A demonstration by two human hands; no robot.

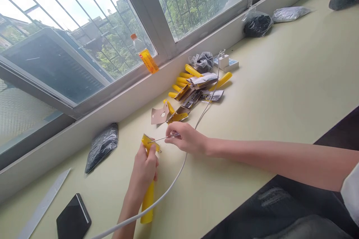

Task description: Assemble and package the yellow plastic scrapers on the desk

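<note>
My left hand (145, 164) is wrapped round a yellow-handled scraper (147, 201), its head up and the handle's end pointing down toward the table's near side. In my right hand (183, 137) is a thin screwdriver (158, 140), gripped between the fingers. The screwdriver's metal shaft points left, and its tip meets the yellow head of the scraper. A small metal knob or screw (160, 151) shows at the right side of that head. Most of the screwdriver's handle is hidden by my fingers.
Several yellow-handled scrapers with cardboard sleeves (192, 97) lie piled beyond my hands. A white cable (179, 173) runs from a charger (223, 61) across the table, over my left forearm. A dark plastic packet (102, 147), black phone (73, 216) and ruler-like strip (46, 203) lie left.
</note>
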